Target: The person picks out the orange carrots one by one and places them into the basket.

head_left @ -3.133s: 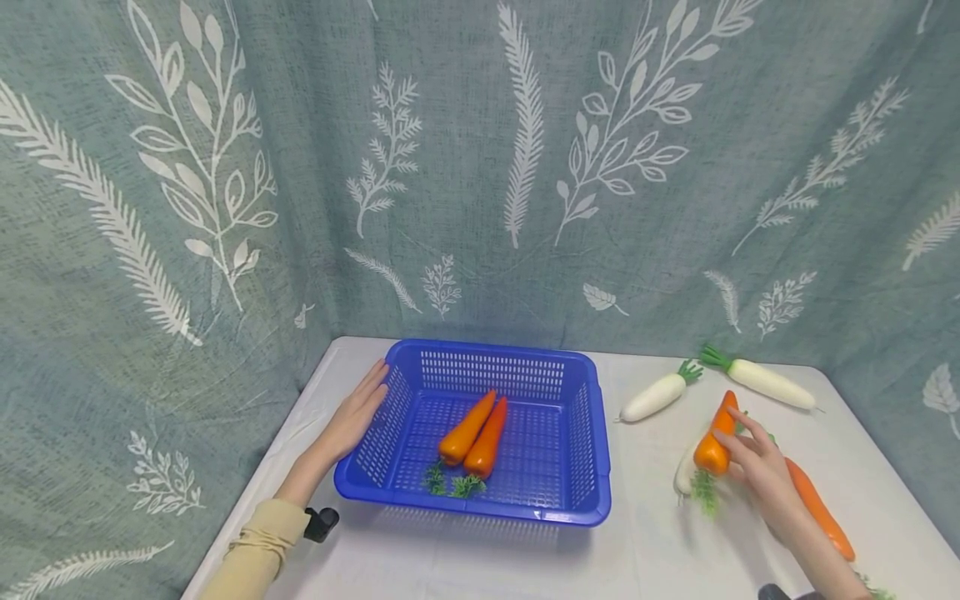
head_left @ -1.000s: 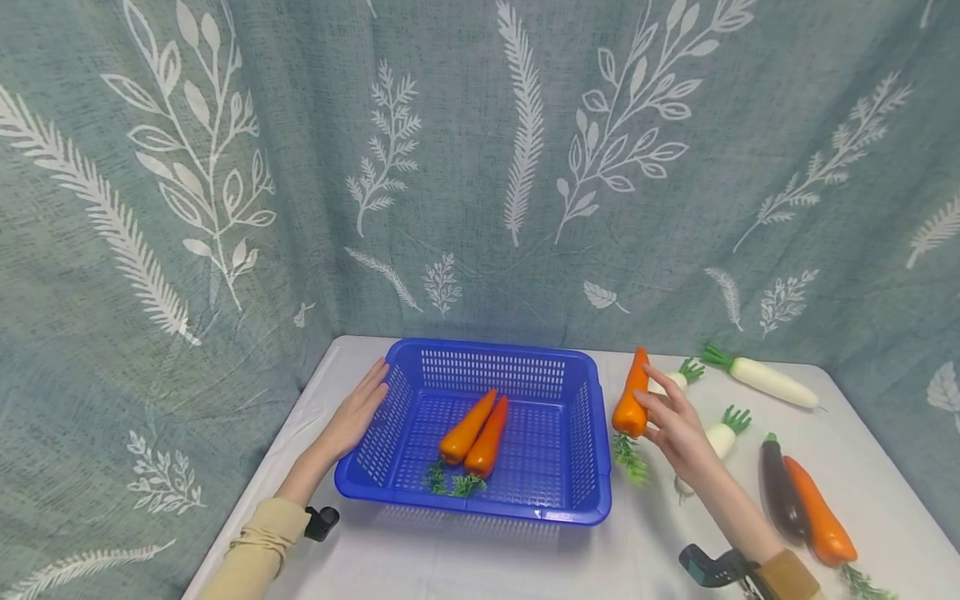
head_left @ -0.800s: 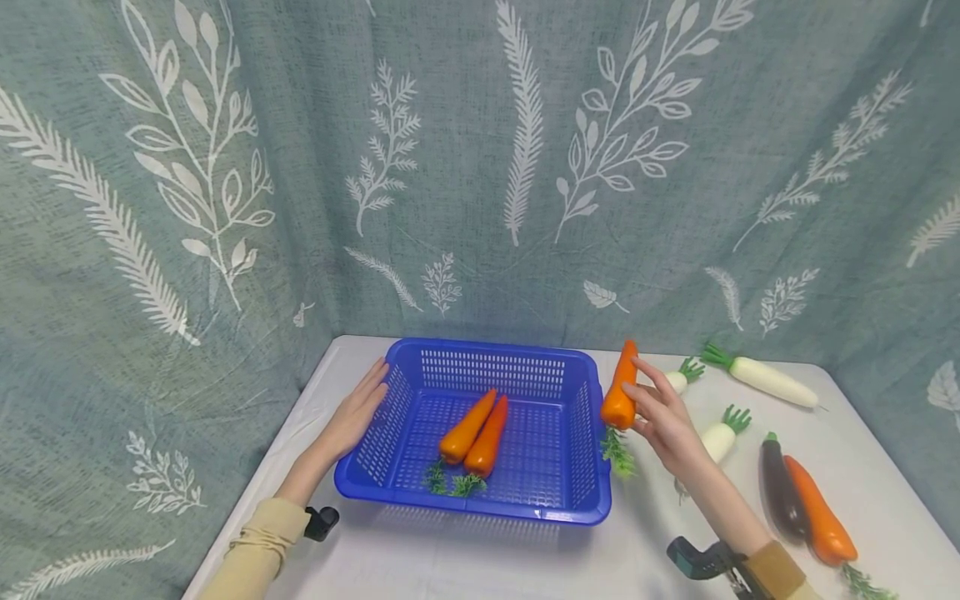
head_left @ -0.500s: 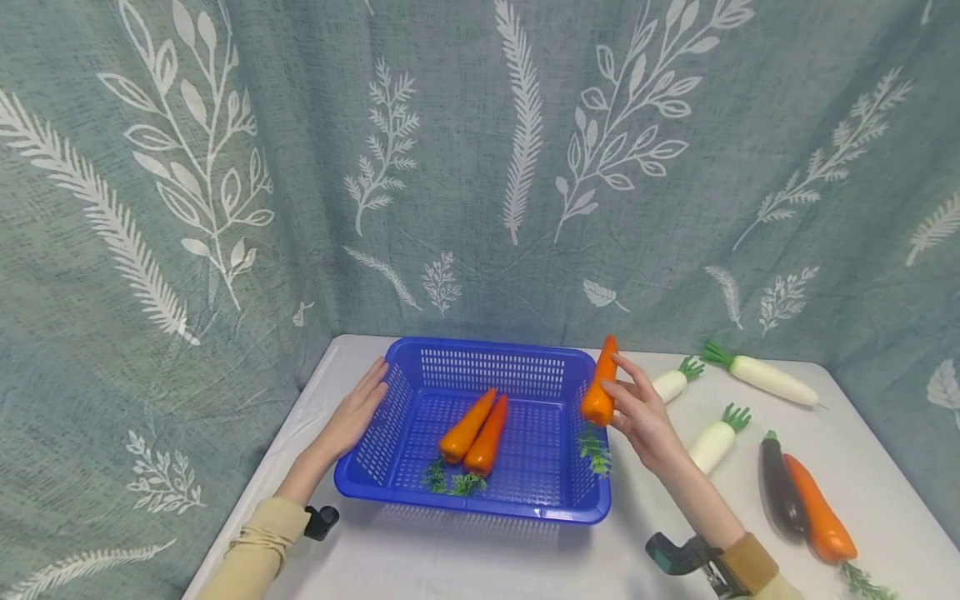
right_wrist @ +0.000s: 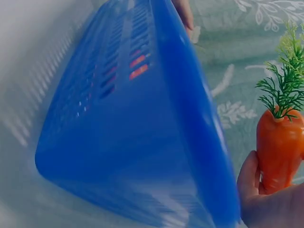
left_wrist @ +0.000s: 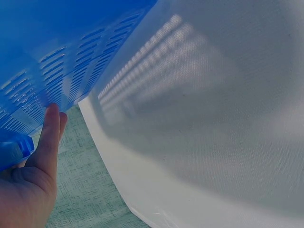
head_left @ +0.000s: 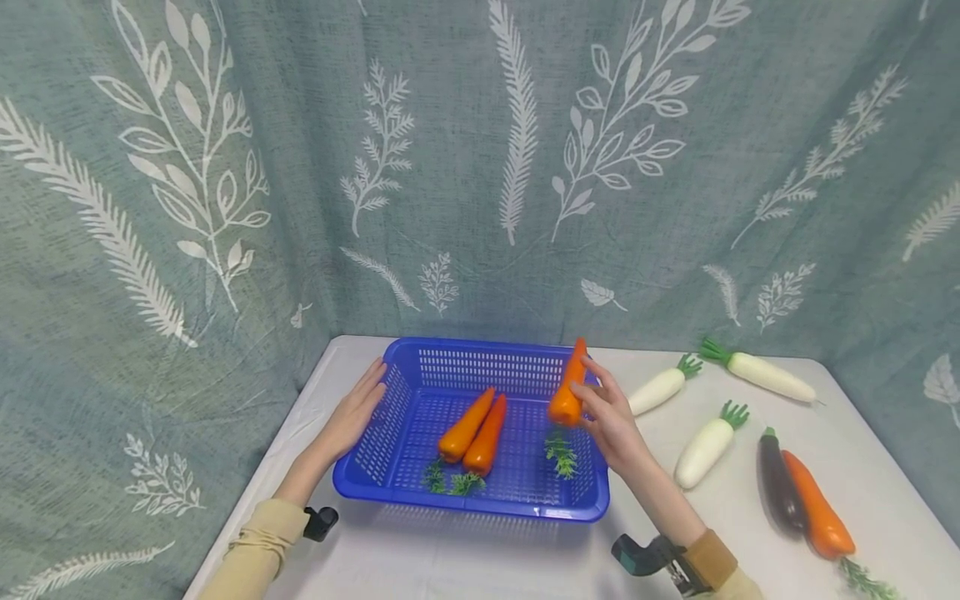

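My right hand pinches a carrot between thumb and fingers, above the right part of a blue basket. Its tip points away and its green leaves hang toward me. In the right wrist view the carrot is upside down, leaves up, beyond the basket's rim. Two more carrots lie side by side inside the basket. With straight fingers, my left hand rests against the basket's left side; the left wrist view shows its fingers along the slotted outer wall.
Right of the basket, several white radishes lie on the white table. Farther right an eggplant lies beside another carrot. A patterned green curtain hangs behind the table and along its sides.
My right hand has carried the carrot leftward from among the radishes, across the basket's right rim, to over its inside. My left hand and the basket have stayed in place.
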### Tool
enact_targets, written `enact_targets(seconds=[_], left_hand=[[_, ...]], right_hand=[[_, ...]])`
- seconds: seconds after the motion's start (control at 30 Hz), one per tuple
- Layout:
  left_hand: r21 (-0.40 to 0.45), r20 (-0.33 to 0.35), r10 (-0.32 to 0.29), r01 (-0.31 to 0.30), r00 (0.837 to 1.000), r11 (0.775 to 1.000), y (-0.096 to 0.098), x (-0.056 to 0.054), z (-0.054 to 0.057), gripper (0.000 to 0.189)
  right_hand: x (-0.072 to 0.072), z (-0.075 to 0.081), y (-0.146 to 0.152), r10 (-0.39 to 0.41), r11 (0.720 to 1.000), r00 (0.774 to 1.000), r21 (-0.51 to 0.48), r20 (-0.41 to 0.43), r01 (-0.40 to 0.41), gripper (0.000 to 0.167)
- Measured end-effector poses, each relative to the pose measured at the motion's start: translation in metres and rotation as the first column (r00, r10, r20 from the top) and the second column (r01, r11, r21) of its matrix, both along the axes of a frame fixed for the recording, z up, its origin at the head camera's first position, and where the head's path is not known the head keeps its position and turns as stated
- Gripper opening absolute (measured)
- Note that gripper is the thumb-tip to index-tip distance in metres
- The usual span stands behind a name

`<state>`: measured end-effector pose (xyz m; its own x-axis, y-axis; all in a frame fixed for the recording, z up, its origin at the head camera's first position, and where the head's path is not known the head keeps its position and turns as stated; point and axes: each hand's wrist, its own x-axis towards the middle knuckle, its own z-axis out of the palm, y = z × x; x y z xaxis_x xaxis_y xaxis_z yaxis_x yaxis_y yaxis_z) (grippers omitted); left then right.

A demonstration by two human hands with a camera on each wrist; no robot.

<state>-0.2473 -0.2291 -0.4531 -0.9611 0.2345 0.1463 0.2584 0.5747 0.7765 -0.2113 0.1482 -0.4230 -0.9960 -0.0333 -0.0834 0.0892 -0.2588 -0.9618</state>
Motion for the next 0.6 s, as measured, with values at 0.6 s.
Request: enact_targets(seconds=[0.6], left_hand=[[0.007,0.003,-0.003,0.003,1.000,1.000,-0.001,0.000,-0.001,0.054]], right_hand=[[-0.002,-0.011,-0.042,-0.020,1.000,0.999,0.021,0.029,0.019,0.054]])
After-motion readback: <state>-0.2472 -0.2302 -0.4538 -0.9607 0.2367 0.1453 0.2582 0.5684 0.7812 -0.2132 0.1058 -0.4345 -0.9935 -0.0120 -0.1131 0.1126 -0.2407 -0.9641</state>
